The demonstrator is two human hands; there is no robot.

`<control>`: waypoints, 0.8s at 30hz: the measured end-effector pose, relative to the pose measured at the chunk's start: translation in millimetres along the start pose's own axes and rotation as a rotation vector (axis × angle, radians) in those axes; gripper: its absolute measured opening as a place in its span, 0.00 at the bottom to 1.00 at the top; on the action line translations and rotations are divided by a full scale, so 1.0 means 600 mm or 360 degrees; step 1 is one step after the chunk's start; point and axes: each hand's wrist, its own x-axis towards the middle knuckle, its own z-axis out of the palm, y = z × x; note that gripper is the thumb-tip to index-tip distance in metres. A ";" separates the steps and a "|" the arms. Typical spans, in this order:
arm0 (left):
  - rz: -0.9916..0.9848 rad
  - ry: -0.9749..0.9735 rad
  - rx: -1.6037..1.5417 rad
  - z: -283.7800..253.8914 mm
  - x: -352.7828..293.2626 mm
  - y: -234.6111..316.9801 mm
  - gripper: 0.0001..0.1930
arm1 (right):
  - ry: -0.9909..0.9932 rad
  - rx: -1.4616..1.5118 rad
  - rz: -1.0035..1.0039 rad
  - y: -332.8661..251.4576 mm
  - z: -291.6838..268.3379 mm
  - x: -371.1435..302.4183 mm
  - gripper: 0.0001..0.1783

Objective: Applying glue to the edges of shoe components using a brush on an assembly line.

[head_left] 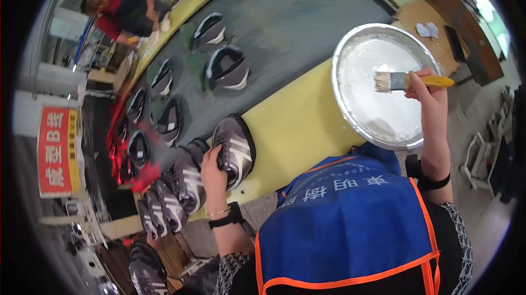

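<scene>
My right hand (430, 93) is closed round the yellow handle of a flat paintbrush (396, 81). The brush's pale bristles point left above a large round metal basin (338, 84) holding white liquid. My left hand (213, 176) grips the side of a dark grey sneaker (235, 147) with pale stripes, at the near edge of a yellow ledge (296, 111). Left of that hand, several similar sneakers (189, 180) stand close together in a row along the edge. How far my left fingertips reach round the shoe is partly hidden.
Beyond the ledge runs a dark conveyor belt (296, 10) carrying several dark shoes (228, 69), some under red light at the left. Across it works a person in a red shirt (123, 1). A phone (454, 43) and cardboard (419, 16) lie behind the basin.
</scene>
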 end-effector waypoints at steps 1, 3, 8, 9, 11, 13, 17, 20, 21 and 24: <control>0.0068 -0.0068 -0.0125 -0.012 0.011 0.005 0.35 | 0.0033 -0.0014 -0.0012 0.003 -0.005 -0.001 0.07; 0.0165 -0.0110 -0.0077 -0.046 0.020 0.020 0.33 | 0.0090 -0.0115 -0.0099 0.013 -0.015 0.002 0.08; 0.0189 0.0226 -0.0943 -0.104 0.053 0.059 0.35 | 0.0089 -0.1172 -0.0074 0.037 -0.036 -0.008 0.13; 0.0033 0.0226 -0.1555 -0.100 0.067 0.069 0.35 | 0.0065 -0.1261 -0.0140 0.040 -0.035 -0.011 0.14; 0.0392 0.0234 -0.1221 -0.075 0.081 0.091 0.26 | -0.0043 -0.1475 -0.0095 0.043 -0.032 -0.016 0.10; 0.0699 0.0400 -0.0766 -0.036 0.100 0.123 0.22 | -0.0136 -0.1516 -0.0008 0.044 -0.027 -0.022 0.10; -0.0547 -0.0401 -0.2684 0.020 0.110 0.223 0.20 | 0.0046 -0.1324 -0.0189 0.024 -0.038 -0.020 0.09; -0.0891 -0.1034 -0.2370 0.029 0.101 0.310 0.17 | 0.0099 -0.1399 -0.0309 -0.006 -0.040 -0.020 0.08; -0.0679 -0.1485 -0.2365 0.020 0.102 0.332 0.17 | 0.0117 -0.1310 -0.0520 -0.017 -0.038 -0.019 0.08; -0.0938 -0.1879 -0.2240 0.030 0.097 0.406 0.16 | 0.0118 -0.1033 -0.0852 -0.047 -0.019 -0.026 0.08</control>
